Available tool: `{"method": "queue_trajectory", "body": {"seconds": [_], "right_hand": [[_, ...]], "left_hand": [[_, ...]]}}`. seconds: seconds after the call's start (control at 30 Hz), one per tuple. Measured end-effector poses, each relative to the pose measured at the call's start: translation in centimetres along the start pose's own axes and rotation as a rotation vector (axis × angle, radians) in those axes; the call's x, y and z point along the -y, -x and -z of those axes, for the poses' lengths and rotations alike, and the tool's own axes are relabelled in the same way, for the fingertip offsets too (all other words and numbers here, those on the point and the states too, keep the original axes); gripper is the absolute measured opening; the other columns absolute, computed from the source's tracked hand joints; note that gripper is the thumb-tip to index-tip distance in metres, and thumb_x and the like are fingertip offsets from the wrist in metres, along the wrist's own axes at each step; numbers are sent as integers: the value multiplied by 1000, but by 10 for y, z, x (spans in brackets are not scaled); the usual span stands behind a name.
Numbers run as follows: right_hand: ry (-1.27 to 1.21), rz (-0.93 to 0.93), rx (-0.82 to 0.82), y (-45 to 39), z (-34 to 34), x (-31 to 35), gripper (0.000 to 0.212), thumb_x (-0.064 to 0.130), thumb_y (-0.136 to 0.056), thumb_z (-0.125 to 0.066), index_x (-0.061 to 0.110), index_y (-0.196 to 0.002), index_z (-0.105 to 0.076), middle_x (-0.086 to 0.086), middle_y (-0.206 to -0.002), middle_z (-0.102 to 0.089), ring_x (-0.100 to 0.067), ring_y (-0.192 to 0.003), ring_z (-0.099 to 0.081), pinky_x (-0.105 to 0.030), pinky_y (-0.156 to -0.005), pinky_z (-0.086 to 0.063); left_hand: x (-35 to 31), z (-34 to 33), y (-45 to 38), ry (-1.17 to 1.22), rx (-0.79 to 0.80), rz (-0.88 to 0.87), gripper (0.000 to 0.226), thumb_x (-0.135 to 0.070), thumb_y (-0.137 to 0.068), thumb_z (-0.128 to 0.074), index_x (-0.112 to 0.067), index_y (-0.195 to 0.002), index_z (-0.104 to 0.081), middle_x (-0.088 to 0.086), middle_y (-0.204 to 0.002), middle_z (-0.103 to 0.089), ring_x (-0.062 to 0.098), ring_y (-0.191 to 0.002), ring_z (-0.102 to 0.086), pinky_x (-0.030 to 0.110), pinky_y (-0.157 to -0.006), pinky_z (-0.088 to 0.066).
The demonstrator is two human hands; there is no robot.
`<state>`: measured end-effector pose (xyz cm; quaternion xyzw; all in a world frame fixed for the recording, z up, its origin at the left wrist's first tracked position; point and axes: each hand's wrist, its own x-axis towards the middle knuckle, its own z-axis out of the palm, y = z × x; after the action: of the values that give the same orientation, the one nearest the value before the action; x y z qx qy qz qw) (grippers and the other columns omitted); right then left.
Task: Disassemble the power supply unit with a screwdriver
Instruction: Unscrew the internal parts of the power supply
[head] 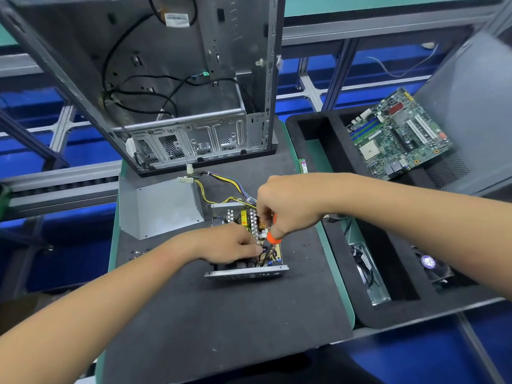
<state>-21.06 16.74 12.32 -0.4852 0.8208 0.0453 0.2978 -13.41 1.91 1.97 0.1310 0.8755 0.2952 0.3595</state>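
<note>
The opened power supply [246, 242] lies at the middle of the dark worktop [221, 328], its circuit board exposed. The right hand [288, 209] curls its fingers around an orange-handled screwdriver [273, 236], tip down inside the unit. The left hand [232, 242] rests on the board, fingers curled; what they pinch is unclear. A red mark on a yellow part is unreadable. Its grey cover [160, 206] lies far left; a motherboard [399, 134] sits far right.

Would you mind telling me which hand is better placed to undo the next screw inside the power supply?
The right hand: it already grips the orange-handled screwdriver, tip down inside the open power supply. The left hand rests on it.
</note>
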Motion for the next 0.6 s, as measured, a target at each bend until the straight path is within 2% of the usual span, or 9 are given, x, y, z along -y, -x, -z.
{"method": "queue_trajectory", "body": {"seconds": [0.1,0.17,0.23,0.3,0.37,0.43,0.5,0.6], "right_hand": [[-43,-18,-6,2,2,-4,16,30,-77,-73,15,-83,-72,-6,-77,-73,-20,-72,-67,-22,-50,-43],[-72,-16,-6,4,2,-8,15,28,-77,-72,14,-82,-71,-8,-75,-73,-24,-72,-68,-23,-52,-45],[-108,-7,-3,6,4,-11,12,27,-77,-73,15,-80,-71,-8,-70,-72,-25,-68,-68,-22,-52,-46],[-145,0,-8,9,7,-15,10,26,-76,-75,16,-78,-72,-1,-60,-68,-20,-56,-66,-18,-48,-43],[-205,3,-18,12,12,-20,7,23,-75,-75,16,-75,-73,6,-50,-61,-13,-42,-58,-14,-41,-37],[-262,3,-24,15,18,-26,4,21,-75,-75,17,-75,-74,7,-50,-60,-11,-39,-56,-13,-38,-36],[-325,5,-29,16,24,-31,2,18,-76,-74,17,-76,-75,4,-55,-64,-11,-40,-57,-14,-41,-38],[-419,8,-26,16,29,-37,5,12,-77,-71,14,-78,-76,-5,-65,-69,-12,-41,-56,-16,-43,-41]], "left_hand": [[0,-1,-2,-51,-56,-3,34,-30,-95,-49,-12,-65,-51,-2,-56,-50,8,-47,-39,24,-50,-36],[-1,-3,-2,-79,-85,2,32,-29,-93,-51,-9,-68,-54,7,-59,-53,11,-50,-39,30,-55,-39],[0,-5,-2,-55,-119,-2,29,-28,-91,-54,-9,-70,-57,3,-59,-54,5,-46,-42,21,-48,-38],[0,-6,-1,10,-153,-14,25,-29,-89,-58,-13,-70,-59,-5,-58,-53,0,-45,-45,13,-44,-36],[1,-7,-1,55,-177,-26,20,-32,-86,-65,-15,-76,-62,-5,-66,-60,0,-54,-48,17,-53,-44],[2,-8,0,89,-173,-32,18,-35,-81,-70,-18,-81,-63,-1,-76,-66,5,-65,-53,29,-67,-49],[1,-9,1,134,-163,-28,21,-36,-78,-74,-22,-86,-61,0,-81,-68,4,-66,-54,29,-68,-49],[1,-11,3,137,-175,-9,30,-37,-78,-74,-27,-101,-58,-6,-82,-69,-3,-60,-53,23,-65,-46]]}}
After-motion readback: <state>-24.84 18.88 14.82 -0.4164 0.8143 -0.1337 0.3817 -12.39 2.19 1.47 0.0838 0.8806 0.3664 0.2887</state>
